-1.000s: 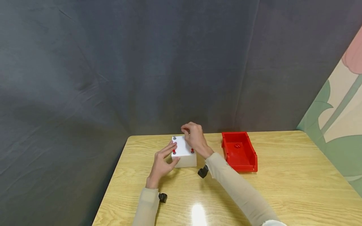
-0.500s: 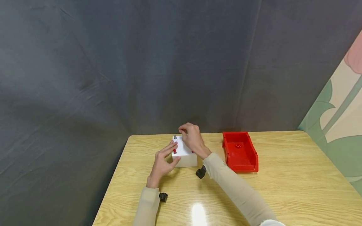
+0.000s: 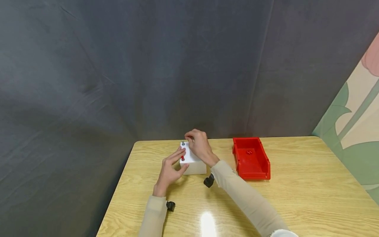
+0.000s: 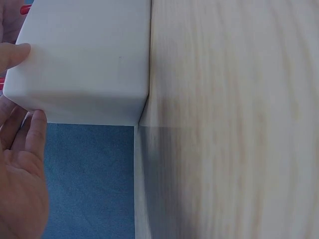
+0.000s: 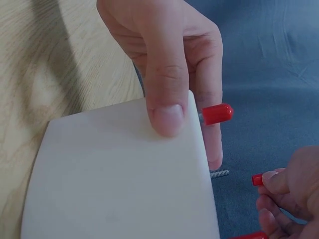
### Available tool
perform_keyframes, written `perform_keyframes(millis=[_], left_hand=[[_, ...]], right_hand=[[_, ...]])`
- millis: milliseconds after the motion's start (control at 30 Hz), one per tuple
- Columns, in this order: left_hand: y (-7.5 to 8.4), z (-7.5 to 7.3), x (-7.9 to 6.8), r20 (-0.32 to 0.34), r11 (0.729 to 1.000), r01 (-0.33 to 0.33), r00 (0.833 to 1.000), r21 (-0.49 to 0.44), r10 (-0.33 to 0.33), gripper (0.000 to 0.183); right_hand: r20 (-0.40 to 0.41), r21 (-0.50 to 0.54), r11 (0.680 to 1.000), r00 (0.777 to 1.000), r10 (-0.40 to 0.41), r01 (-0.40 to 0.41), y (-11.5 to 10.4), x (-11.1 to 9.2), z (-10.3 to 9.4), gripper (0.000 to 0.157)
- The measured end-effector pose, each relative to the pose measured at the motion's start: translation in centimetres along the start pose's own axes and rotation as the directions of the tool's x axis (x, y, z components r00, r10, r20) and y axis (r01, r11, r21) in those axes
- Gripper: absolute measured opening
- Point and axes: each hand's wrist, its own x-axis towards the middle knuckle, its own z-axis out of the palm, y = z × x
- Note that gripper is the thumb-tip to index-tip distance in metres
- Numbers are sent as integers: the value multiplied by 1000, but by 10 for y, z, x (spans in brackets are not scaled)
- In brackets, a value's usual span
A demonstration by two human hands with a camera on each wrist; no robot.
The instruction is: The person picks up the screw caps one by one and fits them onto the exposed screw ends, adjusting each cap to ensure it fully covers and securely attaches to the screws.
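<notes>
A white box (image 3: 193, 168) stands on the table with threaded studs sticking up from its top. My left hand (image 3: 169, 169) holds its left side, the thumb (image 5: 167, 74) on the near face and the fingers along the side. Above the box, my right hand (image 3: 200, 144) pinches a small red cap (image 5: 257, 179) in its fingertips. The cap is just apart from a bare metal stud (image 5: 219, 174) at the far left corner. Another red cap (image 5: 218, 114) sits on the near left stud. A further red cap (image 5: 251, 235) shows at the lower frame edge. My right hand hides the far right corner.
A red open bin (image 3: 251, 161) stands right of the box, with small red pieces (image 3: 249, 152) inside. The wooden table (image 3: 299, 184) reaches back to a dark curtain (image 3: 189, 65). A painted wall (image 3: 352, 131) is at the right.
My right hand has moved left across the box's top toward the bare far left stud, and now covers the near right cap in the head view. The left hand has stayed put.
</notes>
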Motion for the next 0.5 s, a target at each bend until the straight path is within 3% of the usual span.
perform_keyframes(millis=[500], left_hand=[[1,0,-2,7,1000,0,1000,30,0,51]], right_hand=[[20,-13,1000,1000,-16,16,2,-2,7,12]])
